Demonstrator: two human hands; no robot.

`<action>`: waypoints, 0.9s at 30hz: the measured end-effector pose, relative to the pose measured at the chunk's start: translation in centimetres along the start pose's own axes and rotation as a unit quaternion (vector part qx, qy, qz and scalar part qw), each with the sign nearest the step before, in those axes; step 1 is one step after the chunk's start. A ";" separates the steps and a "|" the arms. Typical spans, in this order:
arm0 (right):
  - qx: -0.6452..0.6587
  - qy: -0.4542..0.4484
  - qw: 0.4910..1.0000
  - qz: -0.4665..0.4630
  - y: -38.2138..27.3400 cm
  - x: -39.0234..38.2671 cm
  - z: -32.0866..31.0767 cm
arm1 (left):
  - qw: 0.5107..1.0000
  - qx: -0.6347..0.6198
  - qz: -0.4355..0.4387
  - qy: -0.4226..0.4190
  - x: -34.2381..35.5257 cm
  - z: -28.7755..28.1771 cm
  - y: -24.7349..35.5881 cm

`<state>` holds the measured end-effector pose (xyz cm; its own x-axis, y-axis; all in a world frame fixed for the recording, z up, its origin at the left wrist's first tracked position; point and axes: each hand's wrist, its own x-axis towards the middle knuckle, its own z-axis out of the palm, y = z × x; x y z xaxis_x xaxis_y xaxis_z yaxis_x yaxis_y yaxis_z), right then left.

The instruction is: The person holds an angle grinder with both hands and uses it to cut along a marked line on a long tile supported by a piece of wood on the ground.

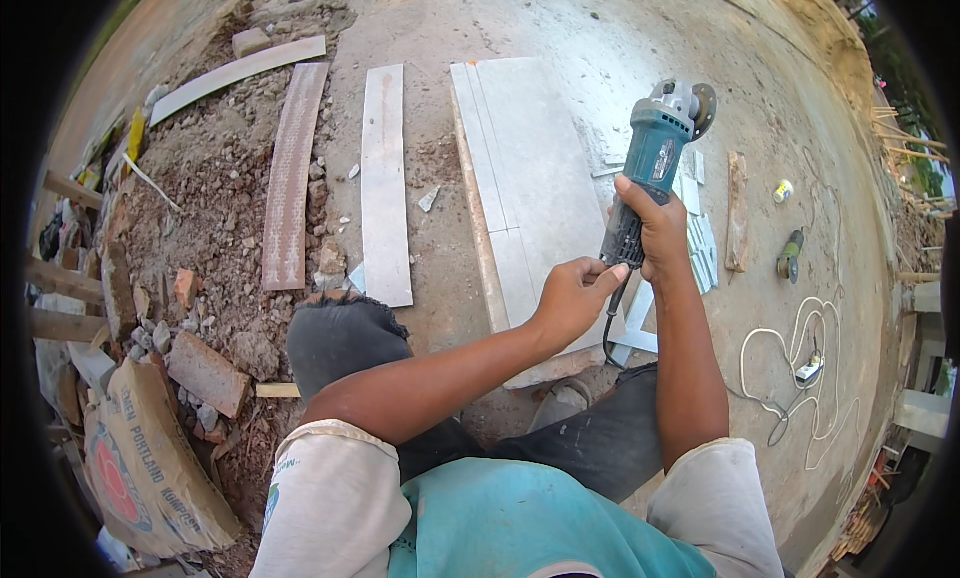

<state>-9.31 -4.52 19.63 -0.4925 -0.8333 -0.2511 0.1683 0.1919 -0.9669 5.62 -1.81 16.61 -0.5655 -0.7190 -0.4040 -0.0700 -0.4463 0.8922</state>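
My right hand is wrapped round the body of a teal and black angle grinder. The tool is tilted upward, its cutting disc at the far end and its cable hanging from the near end. The fingers of my left hand are closed at the grinder's rear, close to the cable; their exact grip is partly hidden. Beneath the tool lies a large pale grey tile with thin lines marked along and across it. Thin cut tile strips lie beside it, partly behind my right arm.
Long tile strips lie to the left, near rubble and a brick. A paper cement bag is at lower left. To the right are a wood piece, another grinder and a looped extension cord with a socket block.
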 end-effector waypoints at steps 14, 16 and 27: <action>-0.030 0.003 1.000 0.002 0.2 -0.1 0.1 | 1.000 -0.001 0.004 0.001 -0.3 0.0 0.1; -0.031 0.005 1.000 -0.002 0.1 -0.2 0.1 | 1.000 0.002 0.005 0.000 -0.3 0.0 0.0; -0.032 0.001 0.999 -0.005 0.0 -0.4 0.1 | 1.000 0.020 0.006 -0.002 -0.2 0.0 -0.1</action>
<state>-9.03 -4.25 19.78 -0.4963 -0.8339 -0.2414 0.1078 0.2167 -0.9703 5.74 -1.66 16.63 -0.5697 -0.7223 -0.3921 -0.0950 -0.4160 0.9044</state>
